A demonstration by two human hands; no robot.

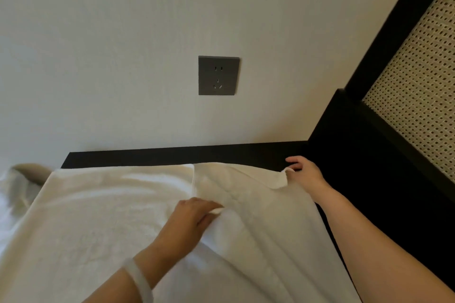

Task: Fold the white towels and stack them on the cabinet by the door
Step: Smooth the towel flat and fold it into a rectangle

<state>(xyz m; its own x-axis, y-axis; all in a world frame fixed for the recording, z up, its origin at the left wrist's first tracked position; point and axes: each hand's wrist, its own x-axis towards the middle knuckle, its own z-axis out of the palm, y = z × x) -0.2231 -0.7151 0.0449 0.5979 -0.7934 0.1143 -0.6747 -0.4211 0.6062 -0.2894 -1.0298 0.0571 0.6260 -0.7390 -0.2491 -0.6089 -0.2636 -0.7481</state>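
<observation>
Head view: a white towel lies spread over a black surface that runs along the wall. The left hand is set in the middle of the cloth, its fingers curled, pinching a small bunch of towel at its fingertips. From that pinch a raised fold runs away toward the wall. The right hand is farther off and to the right of the left hand's grip, at the towel's far corner, which it pinches between thumb and fingers and lifts a little off the black surface. Between the two grips the cloth slopes in loose creases. To the left of the left hand's pinch the towel lies flatter. A white bracelet circles the left wrist. Above and between the hands a grey wall socket sits on the wall. To the right of the right hand's grip stands a black-framed woven cane panel.
</observation>
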